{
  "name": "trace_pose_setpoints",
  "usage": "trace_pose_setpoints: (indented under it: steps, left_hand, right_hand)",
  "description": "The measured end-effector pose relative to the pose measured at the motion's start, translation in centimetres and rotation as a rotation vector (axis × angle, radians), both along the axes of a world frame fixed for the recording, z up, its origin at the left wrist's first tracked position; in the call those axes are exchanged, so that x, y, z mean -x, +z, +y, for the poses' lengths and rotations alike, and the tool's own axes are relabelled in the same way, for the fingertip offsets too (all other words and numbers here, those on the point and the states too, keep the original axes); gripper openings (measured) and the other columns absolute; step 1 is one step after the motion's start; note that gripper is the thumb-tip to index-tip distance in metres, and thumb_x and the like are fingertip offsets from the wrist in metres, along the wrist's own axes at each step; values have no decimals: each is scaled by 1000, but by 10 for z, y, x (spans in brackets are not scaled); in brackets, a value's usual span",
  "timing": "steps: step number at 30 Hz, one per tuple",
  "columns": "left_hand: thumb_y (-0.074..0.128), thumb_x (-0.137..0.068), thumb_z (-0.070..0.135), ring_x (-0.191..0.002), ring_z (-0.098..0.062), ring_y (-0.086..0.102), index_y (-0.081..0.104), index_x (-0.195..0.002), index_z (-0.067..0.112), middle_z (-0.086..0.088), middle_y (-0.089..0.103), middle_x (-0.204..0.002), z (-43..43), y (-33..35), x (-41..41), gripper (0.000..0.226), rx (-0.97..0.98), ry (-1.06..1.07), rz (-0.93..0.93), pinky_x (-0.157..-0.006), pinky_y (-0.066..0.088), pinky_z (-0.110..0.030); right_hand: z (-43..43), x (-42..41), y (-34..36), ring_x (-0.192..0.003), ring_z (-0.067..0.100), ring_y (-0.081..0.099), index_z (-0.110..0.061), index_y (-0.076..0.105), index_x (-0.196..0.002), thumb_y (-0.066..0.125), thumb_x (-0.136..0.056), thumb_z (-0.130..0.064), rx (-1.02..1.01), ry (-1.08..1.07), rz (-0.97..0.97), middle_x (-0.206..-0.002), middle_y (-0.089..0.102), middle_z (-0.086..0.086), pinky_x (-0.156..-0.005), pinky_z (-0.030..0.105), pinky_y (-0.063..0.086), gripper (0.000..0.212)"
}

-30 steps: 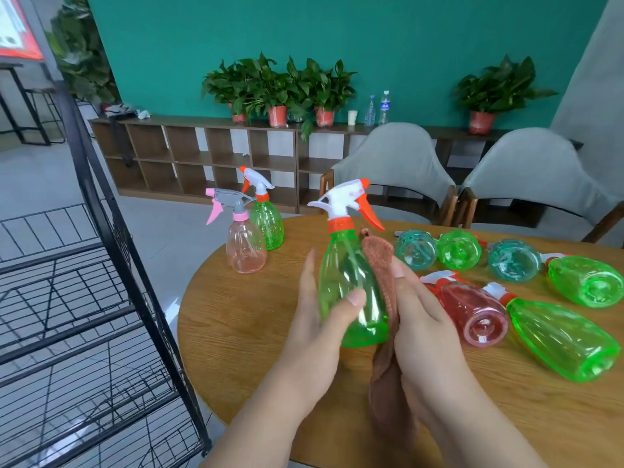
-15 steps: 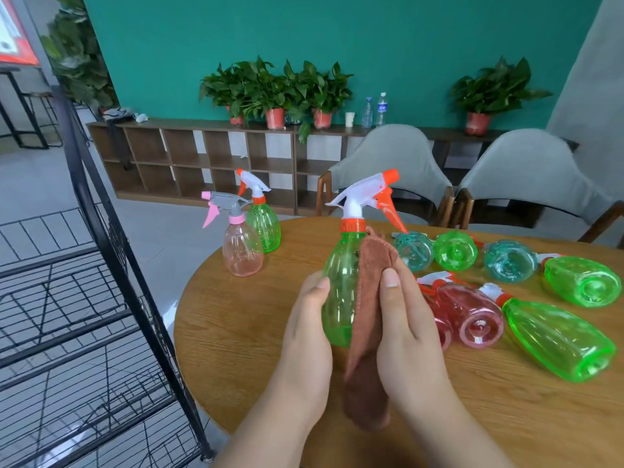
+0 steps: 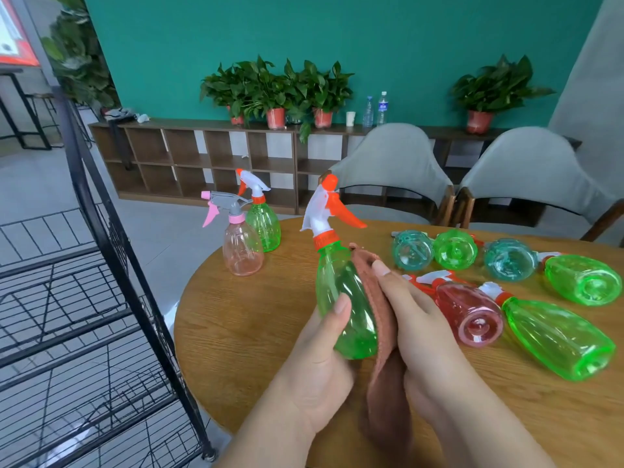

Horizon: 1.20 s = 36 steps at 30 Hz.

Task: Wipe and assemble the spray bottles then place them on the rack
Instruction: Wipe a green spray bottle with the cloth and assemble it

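Note:
My left hand (image 3: 317, 359) grips the lower body of a green spray bottle (image 3: 341, 298) with a white and orange trigger head, held tilted above the round wooden table (image 3: 243, 332). My right hand (image 3: 418, 329) presses a brown cloth (image 3: 381, 332) against the bottle's right side, fingers lying along it. A pink bottle (image 3: 241, 244) and a green bottle (image 3: 263, 219) stand upright at the table's far left. Several more bottles lie on their sides to the right, among them a red one (image 3: 467, 312) and a large green one (image 3: 557, 336).
A black wire rack (image 3: 84, 298) with slanted shelves stands left of the table. Two grey chairs (image 3: 388, 170) sit behind the table. A low wooden shelf unit (image 3: 189, 157) with potted plants lines the green wall.
The green bottle has turned in my left hand, its trigger head swinging round and now tilting left. My right hand has slid the cloth along the bottle's side.

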<state>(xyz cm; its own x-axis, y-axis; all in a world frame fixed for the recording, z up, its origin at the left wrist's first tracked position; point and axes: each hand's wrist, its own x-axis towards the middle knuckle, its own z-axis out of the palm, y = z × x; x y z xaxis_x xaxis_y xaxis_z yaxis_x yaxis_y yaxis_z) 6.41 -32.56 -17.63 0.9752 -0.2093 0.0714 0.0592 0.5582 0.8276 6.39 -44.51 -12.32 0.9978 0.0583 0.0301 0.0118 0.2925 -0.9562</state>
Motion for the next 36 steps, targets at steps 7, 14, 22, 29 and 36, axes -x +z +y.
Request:
trace_pose_setpoints:
  steps: [7,14,22,29,36]
  left_hand:
    - [74,-85,75,-147,-24,54,46,-160,27,-3,60,-156,-2,-3,-6,94,-155,79,-56,-125,38,-52]
    - [37,-104,64,-122,17,60,67,-129,50,37,69,-126,-14,10,-3,42,-431,371,-197,-106,48,-14]
    - [67,-98,63,-125,-5,69,70,-135,35,13,76,-130,7,15,-4,46,-493,283,-195,-113,52,-42]
    - [52,-98,70,-126,-12,70,78,-120,41,5,77,-129,3,12,0,45,-359,201,-58,-116,49,-47]
    - [77,-70,81,-119,-20,74,70,-120,33,3,78,-122,-4,4,-6,70,-177,397,67,-110,54,-52]
  right_hand:
    - [0,2,-10,-106,20,79,-24,84,-109,57,-106,-44,5,-104,-52,-110,83,3,-102,46,57,35]
    - [17,2,-39,-118,-3,65,-40,58,-134,39,-111,-55,262,-411,-339,-121,69,-27,-95,14,48,33]
    - [18,-2,-30,-111,1,69,-36,66,-127,48,-107,-58,244,-303,-288,-115,74,-19,-92,23,51,35]
    - [9,-1,-7,-103,24,78,-23,81,-111,58,-99,-50,97,-95,-155,-107,81,7,-92,41,62,38]
    - [20,2,-20,-88,21,74,-20,80,-102,61,-99,-48,25,-206,-154,-99,78,15,-77,34,61,34]
